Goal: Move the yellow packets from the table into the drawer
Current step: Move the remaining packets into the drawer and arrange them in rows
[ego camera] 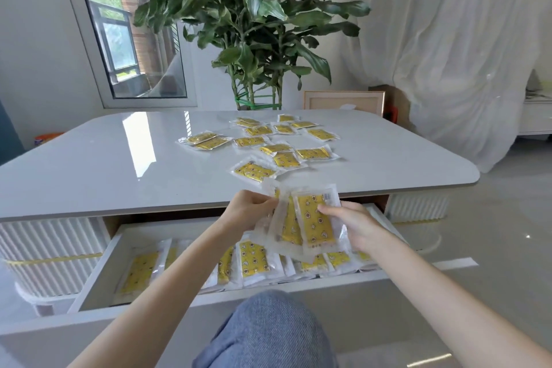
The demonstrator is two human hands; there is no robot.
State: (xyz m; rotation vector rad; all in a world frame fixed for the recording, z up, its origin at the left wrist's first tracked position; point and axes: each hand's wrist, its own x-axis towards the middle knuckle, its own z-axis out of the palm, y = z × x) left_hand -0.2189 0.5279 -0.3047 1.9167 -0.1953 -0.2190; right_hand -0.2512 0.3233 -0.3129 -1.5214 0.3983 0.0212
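Note:
Several yellow packets in clear wrappers lie scattered over the far middle of the white table. Below the table's front edge the white drawer is pulled out, with several yellow packets in the drawer lined up in a row. Above the drawer I hold a fanned stack of packets between both hands. My left hand pinches the stack's left edge. My right hand grips its right side, thumb on the front packet.
A big potted plant stands behind the table, with a framed panel leaning to its right and white curtains beyond. A window is at the back left. My knee in blue jeans is just in front of the drawer.

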